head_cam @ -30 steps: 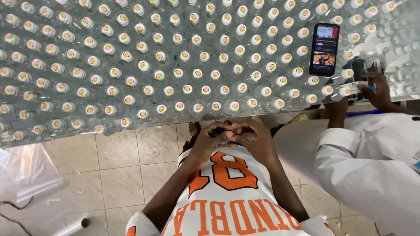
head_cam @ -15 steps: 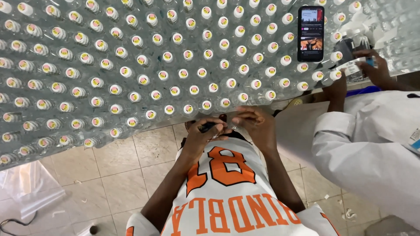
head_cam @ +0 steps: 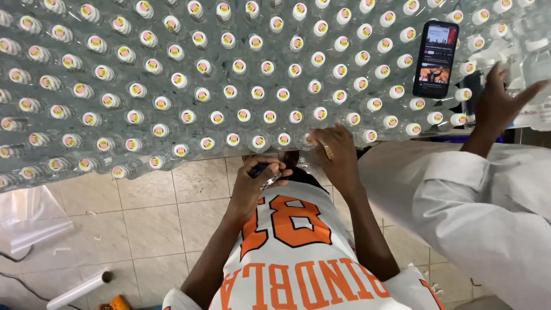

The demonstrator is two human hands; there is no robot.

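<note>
Many clear plastic bottles [head_cam: 241,92] with white caps stand packed together on a table in front of me. My left hand [head_cam: 259,185] is closed around a small dark tool [head_cam: 257,170] just below the front row, over my white and orange jersey [head_cam: 298,258]. My right hand [head_cam: 338,156], with a gold ring on one finger, lies with fingers spread on the front-row bottles near the table edge. It grips nothing that I can see.
A phone [head_cam: 436,58] with a lit screen lies on the bottle caps at the upper right. A co-worker in a white coat [head_cam: 488,201] stands on my right, with a hand [head_cam: 505,97] on the bottles. On the tiled floor lie a white roll [head_cam: 77,290] and plastic sheeting [head_cam: 28,215].
My right hand has left my left hand and moved up and right onto the front row of bottles. The co-worker's hand has shifted on the bottles at the right.
</note>
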